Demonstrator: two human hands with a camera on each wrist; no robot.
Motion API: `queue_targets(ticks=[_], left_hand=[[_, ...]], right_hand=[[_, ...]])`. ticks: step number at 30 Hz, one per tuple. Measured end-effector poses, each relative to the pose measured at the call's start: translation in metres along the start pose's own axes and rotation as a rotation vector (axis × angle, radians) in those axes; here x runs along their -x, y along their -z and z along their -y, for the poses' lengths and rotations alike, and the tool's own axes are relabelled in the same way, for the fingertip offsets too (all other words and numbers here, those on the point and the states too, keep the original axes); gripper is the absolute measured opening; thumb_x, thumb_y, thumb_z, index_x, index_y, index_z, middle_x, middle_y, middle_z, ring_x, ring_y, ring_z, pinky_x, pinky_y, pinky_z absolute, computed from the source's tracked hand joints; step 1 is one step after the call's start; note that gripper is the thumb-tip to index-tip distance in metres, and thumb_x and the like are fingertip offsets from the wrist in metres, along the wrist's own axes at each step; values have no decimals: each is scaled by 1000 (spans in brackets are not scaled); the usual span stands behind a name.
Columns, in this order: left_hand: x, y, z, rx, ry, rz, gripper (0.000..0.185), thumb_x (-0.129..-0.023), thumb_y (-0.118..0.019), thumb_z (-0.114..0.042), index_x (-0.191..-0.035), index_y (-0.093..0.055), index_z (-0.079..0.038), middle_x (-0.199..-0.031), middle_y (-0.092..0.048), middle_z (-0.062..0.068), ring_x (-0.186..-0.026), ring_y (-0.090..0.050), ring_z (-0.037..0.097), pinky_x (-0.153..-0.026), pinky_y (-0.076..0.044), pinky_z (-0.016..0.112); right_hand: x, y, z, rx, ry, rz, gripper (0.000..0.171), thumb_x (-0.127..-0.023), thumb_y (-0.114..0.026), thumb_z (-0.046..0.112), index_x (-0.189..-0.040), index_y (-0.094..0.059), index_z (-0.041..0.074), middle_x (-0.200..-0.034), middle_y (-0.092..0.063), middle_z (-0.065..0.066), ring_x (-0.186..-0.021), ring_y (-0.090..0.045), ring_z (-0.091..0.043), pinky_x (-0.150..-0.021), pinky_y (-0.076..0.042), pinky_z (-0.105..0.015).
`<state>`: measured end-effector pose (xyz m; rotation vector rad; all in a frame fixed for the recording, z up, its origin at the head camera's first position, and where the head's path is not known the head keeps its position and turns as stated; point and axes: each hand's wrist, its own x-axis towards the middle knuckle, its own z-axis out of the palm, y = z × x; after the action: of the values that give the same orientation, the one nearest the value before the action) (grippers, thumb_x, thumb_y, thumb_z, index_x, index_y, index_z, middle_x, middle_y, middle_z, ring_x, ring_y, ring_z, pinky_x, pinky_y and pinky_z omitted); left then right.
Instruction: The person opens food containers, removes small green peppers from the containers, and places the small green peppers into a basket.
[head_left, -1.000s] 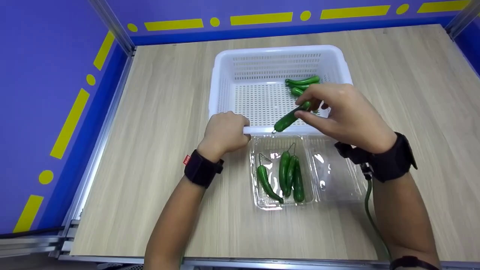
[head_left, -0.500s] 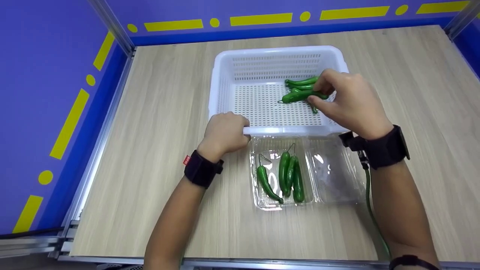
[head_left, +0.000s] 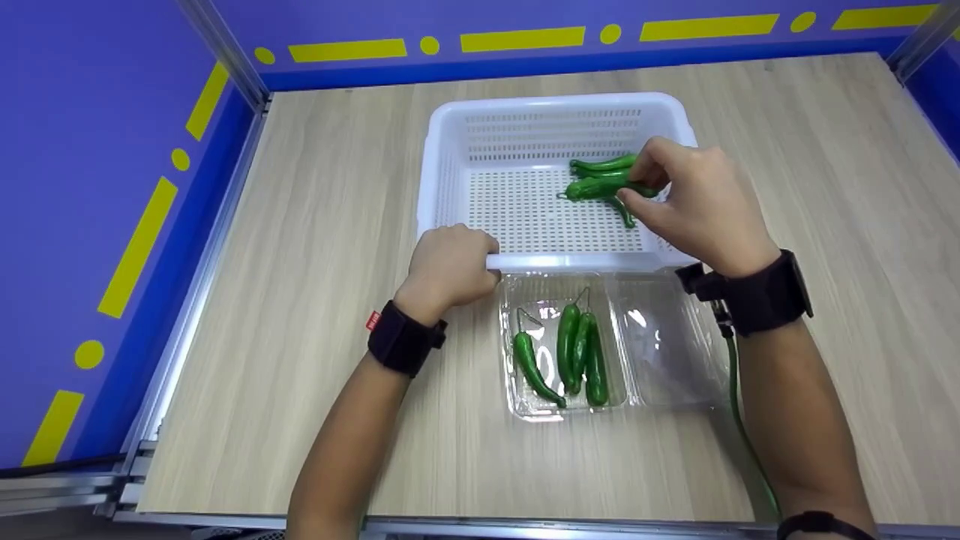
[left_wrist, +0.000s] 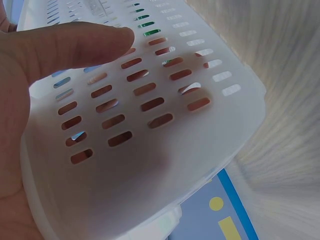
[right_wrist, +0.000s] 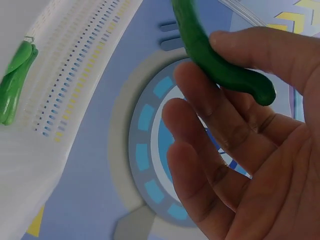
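My left hand (head_left: 452, 264) grips the front left rim of a white plastic basket (head_left: 566, 261). In the left wrist view its thumb (left_wrist: 80, 47) lies against the basket's slotted wall. Over the basket's right side, my right hand (head_left: 705, 199) pinches a green chili pepper (head_left: 596, 188) between thumb and fingers. The right wrist view shows that chili pepper (right_wrist: 220, 70) with its curved tip past the thumb. Other green chili peppers (head_left: 604, 163) lie on the basket floor beneath and behind it, partly hidden by the hand.
In front of the basket stands a clear hinged plastic box (head_left: 525, 412), its lid (head_left: 671, 360) folded open to the right. Several green chili peppers (head_left: 574, 349) with thin loops lie in the box. Blue panels (head_left: 525, 19) border the wooden table (head_left: 322, 187) at the back and left.
My right hand has carried the chili pepper from above the basket's front rim back and right, over the other peppers. It has turned nearly level. My left hand has stayed on the rim.
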<state>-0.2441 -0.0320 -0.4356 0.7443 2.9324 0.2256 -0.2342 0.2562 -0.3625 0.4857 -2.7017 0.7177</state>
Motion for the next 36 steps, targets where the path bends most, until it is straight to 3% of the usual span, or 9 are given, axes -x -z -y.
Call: queue_targets(ticks=[12,21,36], left_hand=[[1,-1,-1,13,4,14,11,-84,-66,-26,-78,-71,-18,-66,-60,-2,-65,-59,21,-59,-50,42],[0,0,-2,27,12,20,10,-84,-67,-26,-78,-71,-18,-65,-59,-3,-64,-57,21,-58,-48,40],[0,-1,-1,2,-7,-7,13,-83,-66,-26,-72,-65,-18,-63,-52,-4,-63,-56,20,-59,-50,42]], right_hand=[[-5,-13,-14,-26,-55,31,9,-86,-72,10,-89,-66,4,-81,-73,-10,-74,-66,-21,-65,-42,-25],[-5,-15,-18,-16,-83,80,6,-85,-70,8,-88,-66,6,-81,-69,-11,-74,-62,-23,-65,-44,-35],[-3,-12,-11,-24,-48,65,8,-86,-70,9,-88,-65,4,-81,-71,-12,-76,-66,-26,-67,-45,-36]])
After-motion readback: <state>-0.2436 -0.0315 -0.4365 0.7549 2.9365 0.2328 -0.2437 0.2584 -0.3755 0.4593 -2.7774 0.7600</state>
